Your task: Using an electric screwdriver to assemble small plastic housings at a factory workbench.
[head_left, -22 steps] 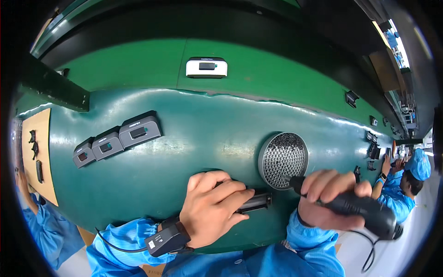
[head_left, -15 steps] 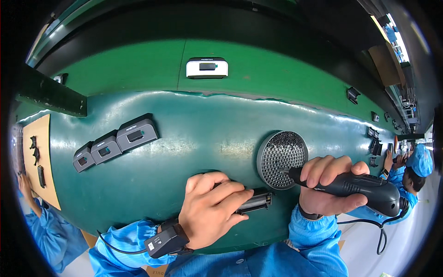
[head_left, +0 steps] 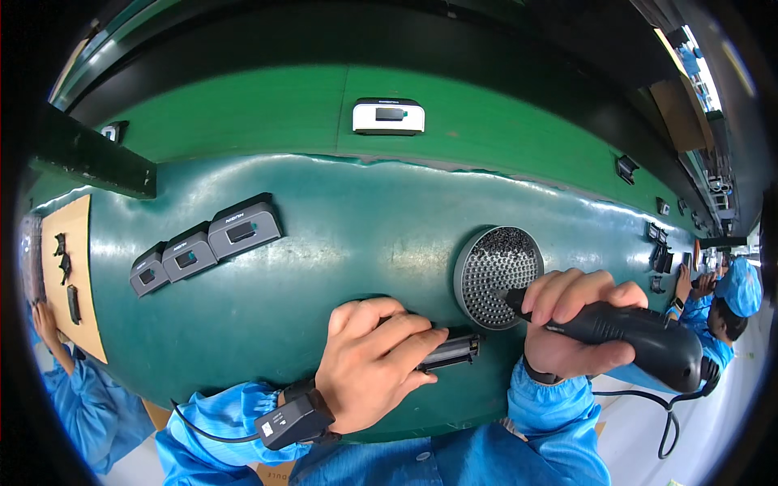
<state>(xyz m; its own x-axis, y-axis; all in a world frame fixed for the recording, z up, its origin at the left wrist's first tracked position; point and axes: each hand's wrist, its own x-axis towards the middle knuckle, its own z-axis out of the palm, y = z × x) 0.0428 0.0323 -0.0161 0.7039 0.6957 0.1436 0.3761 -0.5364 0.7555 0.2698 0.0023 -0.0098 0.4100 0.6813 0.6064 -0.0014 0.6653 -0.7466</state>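
Observation:
My left hand lies over a small black ribbed part on the dark green mat, pinning it down with the fingers. A black wrist strap unit with a cord sits on that wrist. My right hand grips a black electric screwdriver; its tip points left, over the edge of a round grey perforated tray of small screws. The tool's cable hangs off to the lower right.
Three grey rectangular housings stand in a row at the left of the mat. A white and black device sits on the green belt behind. A tan board with small black parts lies far left. Co-workers in blue sit at the right.
My right hand has raised the screwdriver and brought it level, with its tip over the screw tray. My left hand has stayed on the black part.

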